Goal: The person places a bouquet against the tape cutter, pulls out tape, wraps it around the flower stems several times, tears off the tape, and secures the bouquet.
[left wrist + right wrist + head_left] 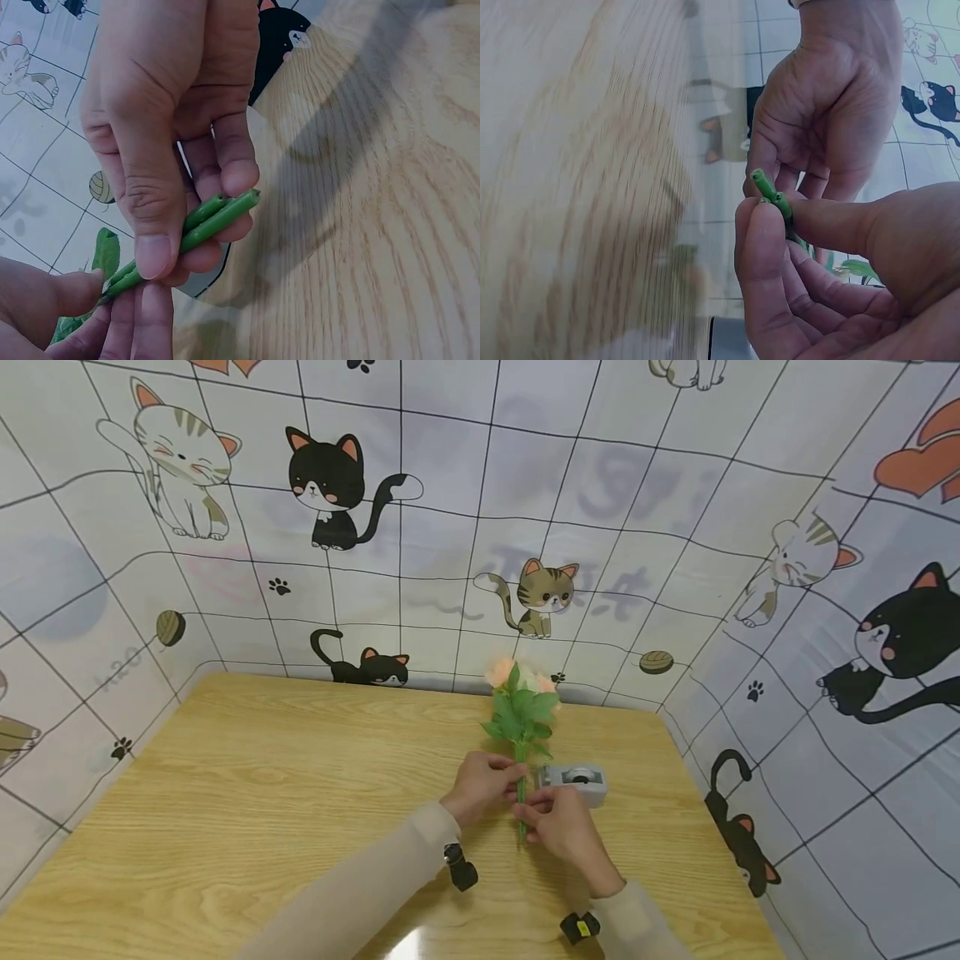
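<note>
In the head view, a small bunch of flowers (521, 714) has peach and whitish blooms, green leaves and slim green stems. My left hand (483, 783) pinches the stems below the leaves. Lower down, near the cut ends, my right hand (561, 825) also pinches them. The left wrist view shows the green stems (217, 221) side by side, their ends uneven, between the thumb and fingers of my right hand (172, 142); my left hand (52, 315) grips further back. In the right wrist view, the stem ends (769, 187) poke out past my right fingertips.
A grey tape dispenser (592, 781) stands on the wooden table (315, 777), just right of the stems and beside my right hand. A cloth wall with cat drawings (435, 485) closes in the table's back and sides.
</note>
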Demonstrator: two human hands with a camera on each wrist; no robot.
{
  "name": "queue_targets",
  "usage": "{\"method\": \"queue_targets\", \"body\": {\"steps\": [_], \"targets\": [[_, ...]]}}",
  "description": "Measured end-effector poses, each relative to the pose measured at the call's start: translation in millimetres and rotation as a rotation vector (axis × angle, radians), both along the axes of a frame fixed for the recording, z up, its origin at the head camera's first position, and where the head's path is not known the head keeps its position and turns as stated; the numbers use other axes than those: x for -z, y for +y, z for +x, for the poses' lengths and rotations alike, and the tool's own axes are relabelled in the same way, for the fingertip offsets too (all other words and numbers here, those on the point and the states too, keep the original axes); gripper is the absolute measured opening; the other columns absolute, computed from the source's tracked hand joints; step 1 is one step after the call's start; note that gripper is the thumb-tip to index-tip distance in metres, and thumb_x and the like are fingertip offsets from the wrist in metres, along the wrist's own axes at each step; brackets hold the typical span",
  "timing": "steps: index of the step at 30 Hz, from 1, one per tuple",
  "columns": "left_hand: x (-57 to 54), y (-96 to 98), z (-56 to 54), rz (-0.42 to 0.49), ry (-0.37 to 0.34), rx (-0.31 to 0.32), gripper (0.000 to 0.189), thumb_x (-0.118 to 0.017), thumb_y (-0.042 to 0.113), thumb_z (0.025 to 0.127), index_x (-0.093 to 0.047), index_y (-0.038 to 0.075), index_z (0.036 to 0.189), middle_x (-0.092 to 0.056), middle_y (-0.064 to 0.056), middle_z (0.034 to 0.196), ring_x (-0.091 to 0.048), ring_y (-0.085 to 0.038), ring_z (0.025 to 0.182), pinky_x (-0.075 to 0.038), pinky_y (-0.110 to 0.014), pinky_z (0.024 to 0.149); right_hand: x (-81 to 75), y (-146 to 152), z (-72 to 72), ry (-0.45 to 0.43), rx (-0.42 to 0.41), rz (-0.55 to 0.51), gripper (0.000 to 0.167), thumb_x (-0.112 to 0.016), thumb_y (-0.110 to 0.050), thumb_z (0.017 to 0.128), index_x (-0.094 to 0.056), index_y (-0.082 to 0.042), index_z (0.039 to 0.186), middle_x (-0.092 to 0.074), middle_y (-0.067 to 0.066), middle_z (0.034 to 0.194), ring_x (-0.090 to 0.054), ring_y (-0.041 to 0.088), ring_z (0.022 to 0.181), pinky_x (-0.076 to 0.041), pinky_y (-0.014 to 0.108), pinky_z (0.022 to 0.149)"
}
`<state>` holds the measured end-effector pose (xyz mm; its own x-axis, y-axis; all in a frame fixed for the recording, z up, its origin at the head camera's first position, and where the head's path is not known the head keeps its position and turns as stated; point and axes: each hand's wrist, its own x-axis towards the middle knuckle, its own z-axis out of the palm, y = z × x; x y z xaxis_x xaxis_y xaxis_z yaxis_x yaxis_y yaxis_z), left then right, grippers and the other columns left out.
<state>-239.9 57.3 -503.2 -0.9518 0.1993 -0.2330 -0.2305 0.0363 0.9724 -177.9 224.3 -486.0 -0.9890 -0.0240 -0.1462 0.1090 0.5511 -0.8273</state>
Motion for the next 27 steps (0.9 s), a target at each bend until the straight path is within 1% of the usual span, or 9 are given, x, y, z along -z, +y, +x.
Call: {"method": "queue_targets", "body": {"steps": [4, 7, 11, 14, 18, 20, 23, 27], "targets": [[-4.0, -13.7, 5.0, 0.032, 0.034, 0.024, 0.03, -0.082, 0.021, 0.113, -0.084, -0.006, 0.124, -0.086, -0.02, 0.11, -0.089, -0.025, 0.093, -0.074, -0.045, 0.093, -1.3, -5, 3.4, 0.021, -0.032, -0.04, 0.017, -0.085, -0.008, 0.108, -0.083, 0.007, 0.114, -0.086, 0.015, 0.096, -0.081, 0.02, 0.07, -0.069, 0.033, 0.065], [-5.6, -23.8, 8.2, 0.035, 0.037, 0.022, 0.029, -0.083, 0.02, 0.112, -0.083, -0.006, 0.126, -0.086, -0.018, 0.111, -0.087, -0.021, 0.091, -0.074, -0.043, 0.093, -1.3, -8, 4.6, 0.033, -0.067, -0.073, 0.018, -0.086, -0.009, 0.107, -0.084, 0.007, 0.115, -0.087, 0.017, 0.098, -0.082, 0.019, 0.072, -0.07, 0.034, 0.067], [-7.7, -35.8, 13.9, 0.017, 0.027, 0.008, 0.03, -0.083, 0.022, 0.112, -0.083, -0.003, 0.129, -0.085, -0.016, 0.116, -0.084, -0.014, 0.09, -0.074, -0.041, 0.094, 0.7, -12, 4.8, 0.032, -0.13, -0.117, 0.021, -0.087, -0.014, 0.107, -0.085, 0.006, 0.115, -0.088, 0.018, 0.1, -0.083, 0.018, 0.077, -0.072, 0.035, 0.071], [-9.2, -43.8, 19.2, 0.001, 0.032, 0.0, 0.032, -0.084, 0.023, 0.112, -0.083, -0.003, 0.131, -0.084, -0.016, 0.119, -0.085, -0.013, 0.091, -0.073, -0.04, 0.095, 2.7, -13, 5.1, 0.012, -0.2, -0.17, 0.025, -0.083, -0.015, 0.11, -0.083, 0.008, 0.12, -0.088, 0.021, 0.104, -0.085, 0.019, 0.085, -0.073, 0.036, 0.075], [-10.8, -54.0, 25.9, -0.006, 0.051, -0.004, 0.032, -0.085, 0.023, 0.111, -0.084, -0.004, 0.128, -0.086, -0.018, 0.118, -0.085, -0.014, 0.092, -0.073, -0.039, 0.094, 5.2, -15, 6.9, -0.055, -0.304, -0.273, 0.031, -0.075, -0.015, 0.116, -0.079, 0.013, 0.129, -0.087, 0.028, 0.111, -0.088, 0.027, 0.099, -0.074, 0.038, 0.084], [-11.7, -58.9, 29.2, 0.001, 0.063, -0.003, 0.03, -0.085, 0.021, 0.111, -0.084, -0.005, 0.126, -0.087, -0.018, 0.117, -0.085, -0.014, 0.092, -0.073, -0.039, 0.094, 6.4, -16, 7.9, -0.087, -0.337, -0.317, 0.032, -0.072, -0.015, 0.118, -0.078, 0.014, 0.132, -0.087, 0.029, 0.114, -0.088, 0.03, 0.105, -0.074, 0.039, 0.088], [-12.8, -65.4, 33.2, 0.016, 0.058, -0.004, 0.029, -0.084, 0.019, 0.111, -0.085, -0.006, 0.126, -0.088, -0.019, 0.119, -0.085, -0.013, 0.092, -0.073, -0.041, 0.096, 6.7, -19, 9.4, -0.124, -0.342, -0.373, 0.033, -0.072, -0.014, 0.117, -0.077, 0.015, 0.133, -0.087, 0.028, 0.116, -0.088, 0.028, 0.107, -0.074, 0.034, 0.089], [-13.9, -73.1, 37.7, 0.041, 0.045, 0.01, 0.032, -0.082, 0.017, 0.112, -0.082, -0.009, 0.13, -0.086, -0.021, 0.127, -0.085, -0.014, 0.096, -0.073, -0.043, 0.101, 7.1, -24, 10.2, -0.14, -0.314, -0.412, 0.033, -0.076, -0.011, 0.115, -0.077, 0.016, 0.132, -0.088, 0.026, 0.112, -0.087, 0.016, 0.097, -0.072, 0.026, 0.083]]}}
